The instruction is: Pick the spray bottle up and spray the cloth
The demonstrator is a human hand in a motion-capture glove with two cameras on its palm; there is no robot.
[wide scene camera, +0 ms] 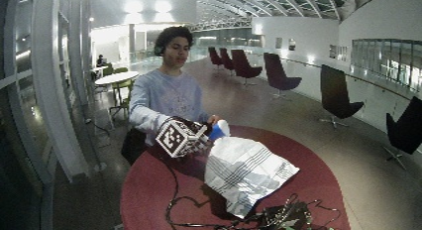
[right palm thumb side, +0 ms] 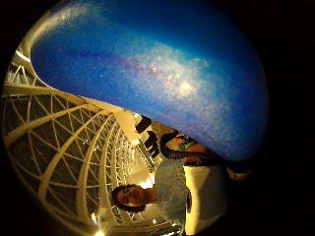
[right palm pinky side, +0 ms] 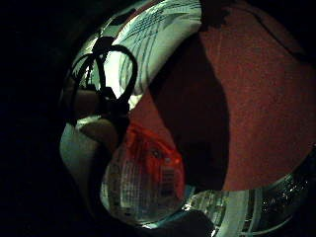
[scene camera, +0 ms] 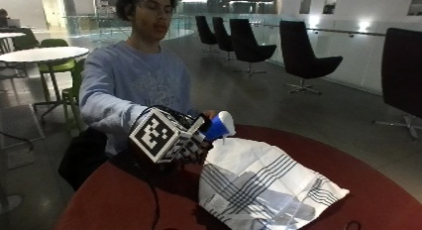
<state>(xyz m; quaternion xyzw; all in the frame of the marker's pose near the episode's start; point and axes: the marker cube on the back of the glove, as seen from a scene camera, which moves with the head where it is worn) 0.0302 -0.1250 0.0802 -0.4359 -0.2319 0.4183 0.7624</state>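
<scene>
— What's nearest us, from where you stand?

— The cloth point(scene camera: 264, 183), white with dark plaid stripes, spread rumpled on the round red table point(scene camera: 131, 200). Its near corner points toward us; its far edge reaches up just under the person's hands.

— And the spray bottle?

— Lifted off the table, in the gloved right hand point(scene camera: 188, 143). The fingers are curled round its body, so that hand is grasping it. The spray bottle point(scene camera: 219, 126) is blue with a white head, and the head sticks out past the fingers, right above the cloth's far edge. The nozzle seems to point down at the fabric.

— How close is it to the palm?

— Pressed right up to it. From the thumb side of the palm, the blue body point(right palm thumb side: 157, 73) fills most of what you see. From the little-finger side, an orange and white label point(right palm pinky side: 148, 173) sits beside the fingers, with the cloth point(right palm pinky side: 158, 34) and the red table point(right palm pinky side: 266, 98) beyond.

— The other hand?

— Bare. Only a sliver of it point(scene camera: 208, 113) peeks out just behind the bottle's head, beside the gloved hand. Whether it is gripping or relaxed, I cannot tell.

— Anything beyond?

— The person in a light blue sweatshirt point(scene camera: 131, 86), at the far rim of the table.
</scene>
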